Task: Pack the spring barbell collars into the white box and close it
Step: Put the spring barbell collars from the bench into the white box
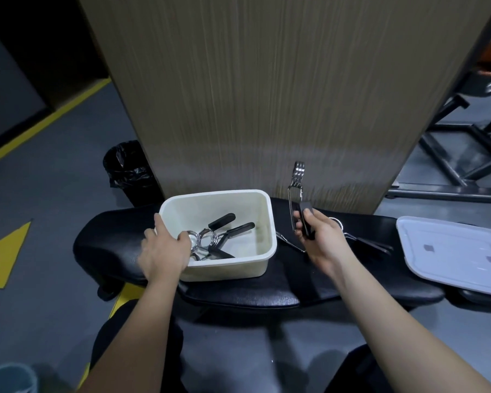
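An open white box (262, 222) stands on a black padded bench (253, 290). Inside it lie chrome spring collars with black handles (224, 231). My left hand (165, 251) rests on the box's near left rim, fingers reaching inside against the collars. To the right of the box, my right hand (318, 236) grips the black handles of a spring collar (298, 180), held upright with its chrome coil at the top. Another collar (366, 242) lies on the bench behind my right hand, partly hidden. The white lid (451, 251) lies flat at the bench's right end.
A wood-grain pillar (267, 95) rises right behind the bench. A black-bagged bin (128, 168) stands at its left. Black gym equipment frames (451, 154) fill the right background. Yellow floor markings (3, 256) lie at left, and a grey bucket (9, 378) sits bottom left.
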### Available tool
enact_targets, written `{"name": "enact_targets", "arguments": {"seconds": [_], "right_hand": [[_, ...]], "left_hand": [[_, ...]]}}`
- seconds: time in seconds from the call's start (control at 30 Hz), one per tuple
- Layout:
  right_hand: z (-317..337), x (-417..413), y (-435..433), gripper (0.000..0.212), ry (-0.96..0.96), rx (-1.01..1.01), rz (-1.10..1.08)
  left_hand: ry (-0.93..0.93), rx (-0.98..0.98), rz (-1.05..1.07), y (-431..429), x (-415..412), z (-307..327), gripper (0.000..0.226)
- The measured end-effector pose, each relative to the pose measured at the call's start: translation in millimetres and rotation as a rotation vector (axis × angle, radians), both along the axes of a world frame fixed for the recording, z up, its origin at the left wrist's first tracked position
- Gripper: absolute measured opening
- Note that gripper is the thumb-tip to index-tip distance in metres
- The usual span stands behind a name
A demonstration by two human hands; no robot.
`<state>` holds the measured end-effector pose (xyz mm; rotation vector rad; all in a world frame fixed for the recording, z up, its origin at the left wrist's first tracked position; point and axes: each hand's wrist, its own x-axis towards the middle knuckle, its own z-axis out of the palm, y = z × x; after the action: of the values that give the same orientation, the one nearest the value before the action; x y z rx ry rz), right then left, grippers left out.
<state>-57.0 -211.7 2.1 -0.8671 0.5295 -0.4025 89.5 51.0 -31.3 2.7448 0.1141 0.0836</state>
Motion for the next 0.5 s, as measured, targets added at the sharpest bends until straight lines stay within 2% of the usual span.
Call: {"name": "enact_targets", "arguments": {"seconds": [0.07,0.13,0.33,0.4,0.5], "right_hand": [[5,1,6,0.017,0.003,-0.086,0.040],[8,1,13,0.015,0.029,-0.269,0.086],[15,16,35,0.023,0.189,-1.279,0.293],[16,28,51,0.025,0.205,-1.426,0.375],[4,56,77,0.025,0.283,-1.489,0.569]], "left_hand": [[0.000,-0.007,0.004,0,-1,1,0.075],[-0.005,-0.019,0.002,1,-2,1,0.073],[-0.004,-0.036,0.010,-1,0,2,0.069],[-0.003,-0.048,0.017,-1,1,2,0.067],[-0.014,-0.068,0.016,0,1,3,0.064]]}}
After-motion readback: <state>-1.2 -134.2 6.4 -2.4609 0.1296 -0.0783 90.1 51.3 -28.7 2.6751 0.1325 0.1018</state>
